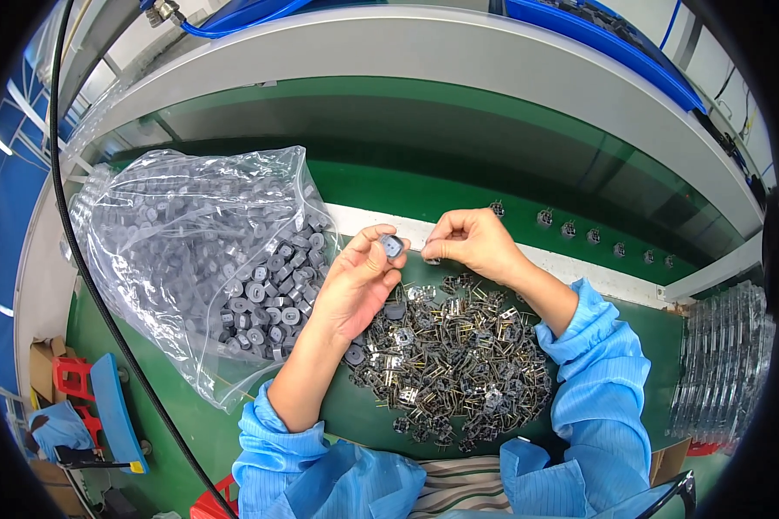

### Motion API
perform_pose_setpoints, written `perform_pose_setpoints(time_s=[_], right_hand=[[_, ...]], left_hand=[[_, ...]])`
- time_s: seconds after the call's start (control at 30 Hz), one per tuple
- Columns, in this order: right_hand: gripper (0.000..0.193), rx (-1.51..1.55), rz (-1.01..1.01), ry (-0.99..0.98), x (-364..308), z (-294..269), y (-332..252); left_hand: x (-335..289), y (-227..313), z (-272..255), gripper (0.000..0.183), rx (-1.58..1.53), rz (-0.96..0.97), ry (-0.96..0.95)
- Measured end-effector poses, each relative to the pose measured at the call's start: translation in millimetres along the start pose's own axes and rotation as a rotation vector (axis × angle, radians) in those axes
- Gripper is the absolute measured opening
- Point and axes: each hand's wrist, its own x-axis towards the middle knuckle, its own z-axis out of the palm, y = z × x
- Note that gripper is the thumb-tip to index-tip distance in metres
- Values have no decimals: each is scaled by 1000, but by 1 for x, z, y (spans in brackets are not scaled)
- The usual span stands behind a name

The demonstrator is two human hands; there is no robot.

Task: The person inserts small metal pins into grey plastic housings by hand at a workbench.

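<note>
My left hand (355,285) is closed round a small grey plastic cap (392,246), pinched between thumb and fingers with its face turned up. Just to its right, my right hand (472,244) pinches a tiny part (431,259) at its fingertips; its exact kind is mostly hidden. The two hands are close but apart. Below them spreads a loose heap of small black components with metal pins (459,363). To the left, a clear plastic bag (190,242) lies on its side, its mouth spilling many grey caps (273,298) like the held one.
A row of several small assembled pieces (593,235) stands on the green belt beyond the white rail (563,264). Stacked clear plastic trays (723,363) are at the right. Blue bins (597,39) sit on the far ledge. A black cable (104,303) hangs across the left.
</note>
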Motion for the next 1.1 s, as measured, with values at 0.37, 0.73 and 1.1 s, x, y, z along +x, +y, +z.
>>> perform_pose_setpoints(time_s=[0.37,0.73,1.1], right_hand=[[17,-643,-707,168,-14,18,-28],[13,-586,-626,142,-19,26,-29],[6,-1285,-326,509,20,-88,39]], left_hand=[[-1,-14,7,34,418,83,55],[-2,-19,13,33,738,429,21],[-16,38,-4,27,2106,430,211]])
